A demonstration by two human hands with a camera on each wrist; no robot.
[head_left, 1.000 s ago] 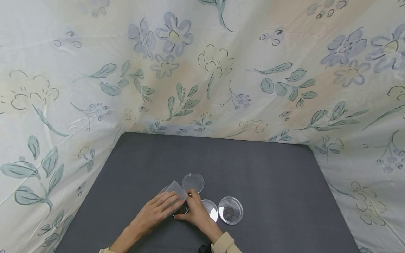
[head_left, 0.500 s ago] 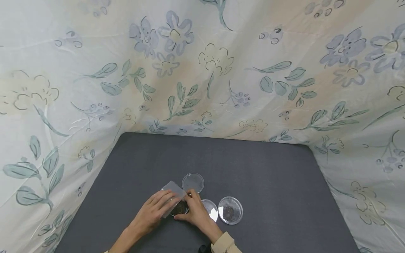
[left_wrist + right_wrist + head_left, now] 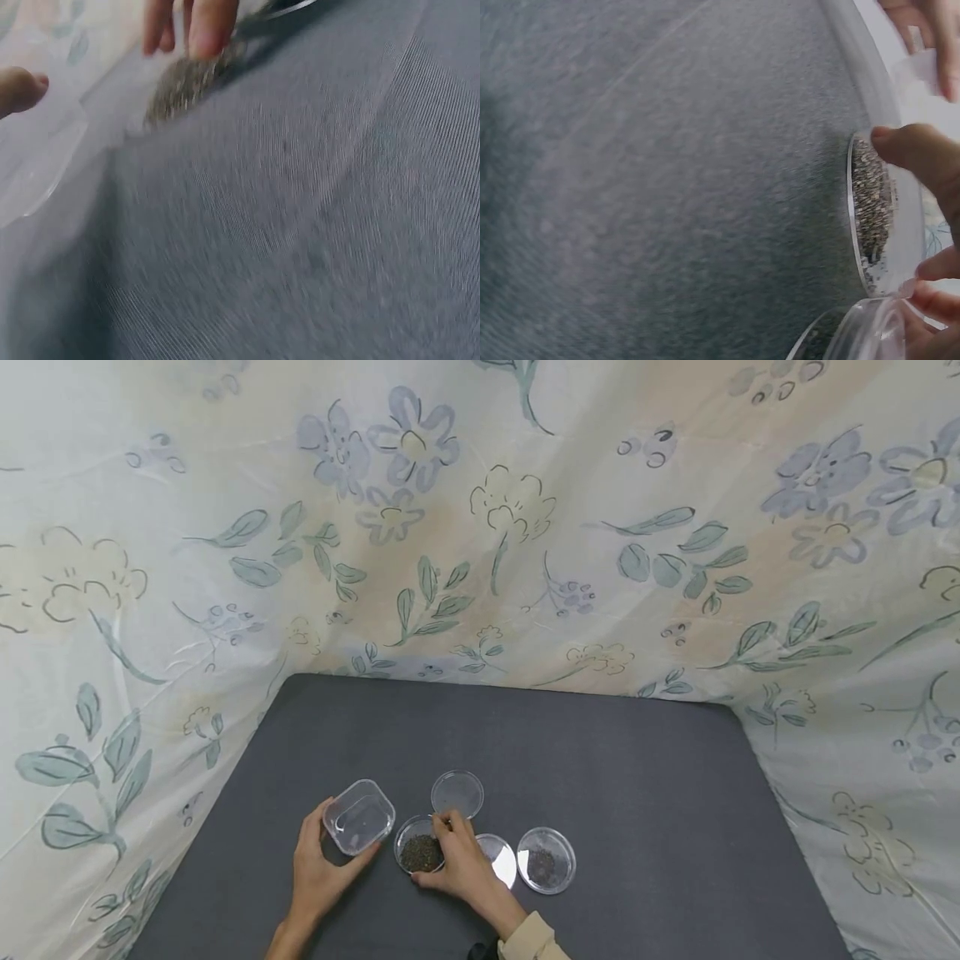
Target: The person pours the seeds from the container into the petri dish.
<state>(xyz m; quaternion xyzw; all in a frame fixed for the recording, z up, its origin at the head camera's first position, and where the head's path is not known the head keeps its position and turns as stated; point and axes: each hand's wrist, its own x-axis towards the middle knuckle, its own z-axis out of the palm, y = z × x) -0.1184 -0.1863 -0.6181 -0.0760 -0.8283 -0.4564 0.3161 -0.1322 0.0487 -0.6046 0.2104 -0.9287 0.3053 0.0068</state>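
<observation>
In the head view my left hand (image 3: 318,868) holds a clear square plastic container (image 3: 360,817), its opening facing up and only faint specks inside. To its right stands a round clear petri dish (image 3: 401,843) with a heap of brownish-green granules (image 3: 422,853). My right hand (image 3: 465,864) grips this dish by its rim, thumb at the near side and fingers at the far side. The right wrist view shows the granules (image 3: 871,199) beside the right thumb (image 3: 907,146). In the left wrist view the translucent container (image 3: 37,150) is blurred at the left edge.
A clear round dish or lid (image 3: 457,793) lies behind the right hand. Another round clear piece (image 3: 500,858), glinting, is partly hidden by that hand. Farther right sits a petri dish (image 3: 546,860) with dark bits. Patterned fabric (image 3: 510,568) hangs around the dark grey table (image 3: 637,777).
The container was tipped over the dish; my left hand has swung it upright and away to the left. More granules now show in the dish. The right hand has stayed on the dish.
</observation>
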